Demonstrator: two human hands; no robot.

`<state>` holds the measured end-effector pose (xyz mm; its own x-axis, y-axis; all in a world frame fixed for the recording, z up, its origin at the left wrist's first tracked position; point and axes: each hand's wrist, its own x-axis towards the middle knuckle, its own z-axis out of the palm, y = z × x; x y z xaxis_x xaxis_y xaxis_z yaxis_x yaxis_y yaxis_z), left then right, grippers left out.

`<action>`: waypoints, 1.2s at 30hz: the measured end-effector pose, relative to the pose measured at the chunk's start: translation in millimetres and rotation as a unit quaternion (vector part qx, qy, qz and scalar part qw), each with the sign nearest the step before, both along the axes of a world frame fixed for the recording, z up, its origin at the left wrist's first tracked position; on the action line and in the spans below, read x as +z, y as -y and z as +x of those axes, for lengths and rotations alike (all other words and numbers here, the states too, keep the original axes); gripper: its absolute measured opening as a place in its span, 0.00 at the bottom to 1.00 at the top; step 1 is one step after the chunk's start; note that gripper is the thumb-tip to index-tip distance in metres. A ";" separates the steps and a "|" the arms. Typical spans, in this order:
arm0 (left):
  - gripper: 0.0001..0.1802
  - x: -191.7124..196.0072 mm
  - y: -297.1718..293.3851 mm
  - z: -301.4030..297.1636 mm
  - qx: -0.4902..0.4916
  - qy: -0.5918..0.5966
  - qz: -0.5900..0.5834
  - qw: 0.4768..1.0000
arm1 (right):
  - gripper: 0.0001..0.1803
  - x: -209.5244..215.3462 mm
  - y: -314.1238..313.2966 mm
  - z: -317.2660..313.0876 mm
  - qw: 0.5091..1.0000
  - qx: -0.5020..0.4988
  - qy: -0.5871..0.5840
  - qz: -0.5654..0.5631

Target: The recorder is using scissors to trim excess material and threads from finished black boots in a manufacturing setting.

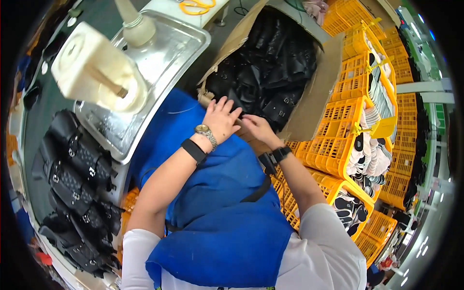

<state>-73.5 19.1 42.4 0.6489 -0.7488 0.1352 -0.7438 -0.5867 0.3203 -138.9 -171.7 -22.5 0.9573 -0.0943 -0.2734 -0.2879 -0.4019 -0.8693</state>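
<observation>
Both my hands are at the near edge of a cardboard box (309, 113) filled with black leather shoe uppers (263, 72), some with small metal buckles. My left hand (222, 121), with a wristwatch and a black band on its wrist, lies over the near rim. Its fingers are stretched and slightly apart, tips against the black leather. Just right of it, my right hand (259, 129) has its fingers bent together at the same edge. Whatever they pinch is hidden. A black strap with a small device circles the right wrist.
On the left bench, a metal tray (169, 53) carries a cut white plastic container (99, 72) with a brush and a pale bottle (137, 29). Black buckled uppers (79, 193) lie in rows nearer me. Yellow crates (333, 135) of insoles stand stacked at right. Orange-handled scissors (197, 6) lie at the back.
</observation>
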 end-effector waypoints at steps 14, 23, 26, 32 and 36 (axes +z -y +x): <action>0.27 -24.6 -17.7 18.2 0.027 -0.164 0.114 0.979 | 0.22 4.0 -3.7 72.1 0.918 0.062 -0.137 -0.368; 0.27 -25.2 -16.4 15.8 0.044 -0.174 0.122 0.976 | 0.39 -58.2 14.9 90.2 0.895 0.227 -0.167 -0.346; 0.27 -26.6 -18.9 14.1 0.040 -0.162 0.121 0.979 | 0.35 -52.7 3.8 82.9 0.915 0.207 -0.145 -0.315; 0.26 -28.2 -25.6 17.0 0.046 -0.151 0.105 0.982 | 0.46 -41.5 5.9 106.3 0.903 0.247 -0.173 -0.305; 0.26 -32.1 -16.0 11.0 0.038 -0.141 0.110 0.983 | 0.48 -57.3 15.9 107.4 0.887 0.278 -0.211 -0.302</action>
